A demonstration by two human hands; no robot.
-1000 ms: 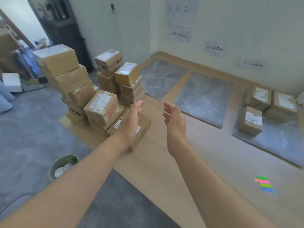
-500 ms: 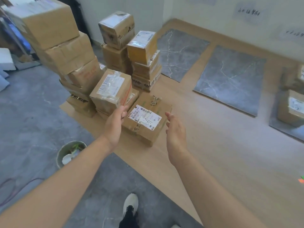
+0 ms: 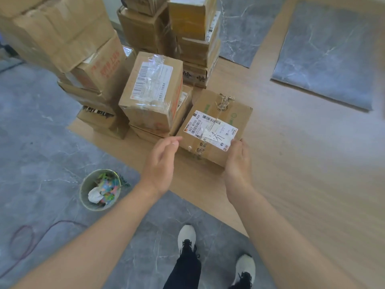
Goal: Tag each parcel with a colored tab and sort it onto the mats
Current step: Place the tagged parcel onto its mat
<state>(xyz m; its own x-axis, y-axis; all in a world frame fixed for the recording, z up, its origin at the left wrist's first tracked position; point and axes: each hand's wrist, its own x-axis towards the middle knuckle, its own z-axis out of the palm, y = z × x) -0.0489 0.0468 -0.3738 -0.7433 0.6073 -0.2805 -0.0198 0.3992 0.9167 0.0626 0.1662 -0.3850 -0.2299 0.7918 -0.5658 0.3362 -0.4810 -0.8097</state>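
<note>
Nearest, white shoes (image 3: 186,234) on grey floor; to the left, small bin (image 3: 89,180) with coloured scraps. Both hands open, fingers relaxed: left hand (image 3: 159,163) just beside near left edge of flat parcel (image 3: 208,109), right hand (image 3: 237,163) against its near right corner. Parcel flat on wooden board (image 3: 270,163), beside stacked boxes (image 3: 150,90). Far right, grey mats (image 3: 325,55).

A flat brown cardboard parcel (image 3: 214,130), label up, lies between left hand (image 3: 160,163) and right hand (image 3: 237,161). Grey marbled mats (image 3: 327,55) lie beyond.
</note>
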